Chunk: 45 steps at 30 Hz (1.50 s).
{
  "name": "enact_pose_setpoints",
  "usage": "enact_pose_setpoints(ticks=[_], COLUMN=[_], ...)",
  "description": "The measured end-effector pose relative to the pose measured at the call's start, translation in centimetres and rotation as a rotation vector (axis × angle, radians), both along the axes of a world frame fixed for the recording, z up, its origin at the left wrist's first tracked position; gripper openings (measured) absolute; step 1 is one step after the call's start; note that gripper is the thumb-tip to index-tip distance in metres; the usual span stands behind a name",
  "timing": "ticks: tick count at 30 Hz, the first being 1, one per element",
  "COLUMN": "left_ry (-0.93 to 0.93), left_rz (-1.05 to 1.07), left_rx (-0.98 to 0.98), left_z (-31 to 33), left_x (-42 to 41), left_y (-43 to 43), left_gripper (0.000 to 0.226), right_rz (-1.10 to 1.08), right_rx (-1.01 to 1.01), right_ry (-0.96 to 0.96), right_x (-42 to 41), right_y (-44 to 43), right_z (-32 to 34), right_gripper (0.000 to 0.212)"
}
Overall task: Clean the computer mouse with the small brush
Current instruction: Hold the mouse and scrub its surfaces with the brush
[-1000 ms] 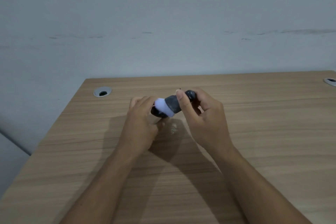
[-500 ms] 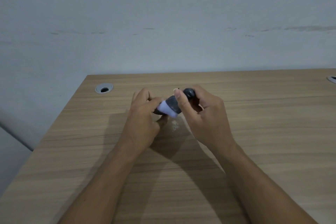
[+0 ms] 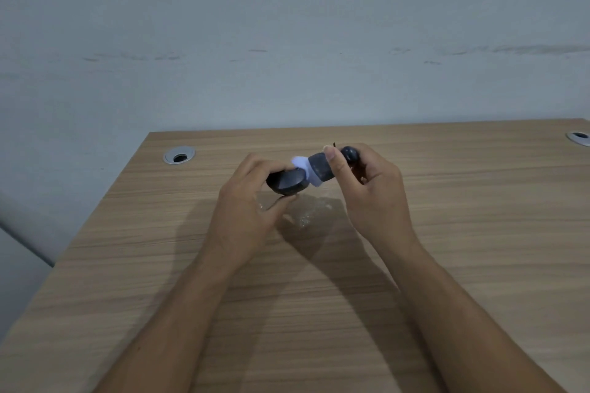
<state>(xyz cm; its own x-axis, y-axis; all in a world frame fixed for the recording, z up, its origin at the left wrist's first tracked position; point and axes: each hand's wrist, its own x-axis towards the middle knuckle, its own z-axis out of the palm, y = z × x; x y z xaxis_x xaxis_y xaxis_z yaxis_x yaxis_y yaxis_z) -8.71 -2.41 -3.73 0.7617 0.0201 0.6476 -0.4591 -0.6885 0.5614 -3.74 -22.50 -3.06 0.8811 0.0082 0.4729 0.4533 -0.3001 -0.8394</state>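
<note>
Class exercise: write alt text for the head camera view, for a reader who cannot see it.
Two bare hands work above a wooden desk: the left hand grips a black computer mouse while the right hand presses the white bristles of a small grey brush against it. Behind is a pale wall.

The left hand (image 3: 245,204) hides most of the mouse (image 3: 286,183); the right hand (image 3: 370,191) covers the brush (image 3: 321,169) handle's middle.

Desk (image 3: 447,265): matt wood-grain laminate. Mouse (image 3: 285,183): glossy black plastic. Brush (image 3: 321,169) (white bristles): dark matt grip.
</note>
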Motion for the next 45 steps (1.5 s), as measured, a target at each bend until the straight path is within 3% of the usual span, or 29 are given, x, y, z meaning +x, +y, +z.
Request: enact_pose_setpoints(ticks=[5,8,12,17,24,27,29,32,36,41,45], left_ry=[0.079,0.125,0.158,0.079,-0.042,-0.073,-0.080,-0.027,0.089,0.063,0.079], left_rz=[-0.085,-0.079,-0.056,-0.097,-0.029,-0.043,-0.073,-0.067,-0.023,-0.073,-0.052], left_rx=[-0.144,-0.204,-0.198,-0.182,0.048,0.077,0.071,0.009,-0.140,-0.110,-0.093], left_z=[0.3,0.0,-0.5,-0.4,-0.6,-0.4,-0.2,0.1,0.5,0.3,0.3], left_x=[-0.4,-0.2,0.1,0.1,0.3,0.2,0.1,-0.2,-0.6,-0.5,-0.5], left_y=[-0.6,-0.4,-0.1,-0.1,0.1,0.3,0.3,-0.1,-0.1,0.1,0.1], left_gripper=[0.034,0.036,0.040,0.038,0.048,0.050,0.046,0.044,0.070,0.066,0.065], right_rz=[-0.086,-0.031,0.080,-0.090,0.099,-0.018,-0.071,0.030,0.160,0.021,0.164], right_rx=[0.044,0.146,0.142,0.049,0.148,0.033,0.009,0.086,0.127,0.005,0.094], right_ry=[0.067,0.100,0.075,0.072,0.082,0.059,0.060,0.061,0.070,0.071,0.066], right_x=[0.7,0.2,-0.5,0.7,-0.5,0.2,0.5,0.0,-0.8,0.1,-0.7], right_y=[-0.5,-0.1,0.5,-0.3,0.6,0.1,-0.3,-0.3,0.3,0.0,0.1], right_z=[-0.2,0.4,0.5,-0.3,0.4,-0.1,-0.3,0.1,0.8,0.0,0.6], right_gripper=[0.038,0.039,0.039,0.041,0.041,0.039,0.041,0.041,0.038,0.042,0.032])
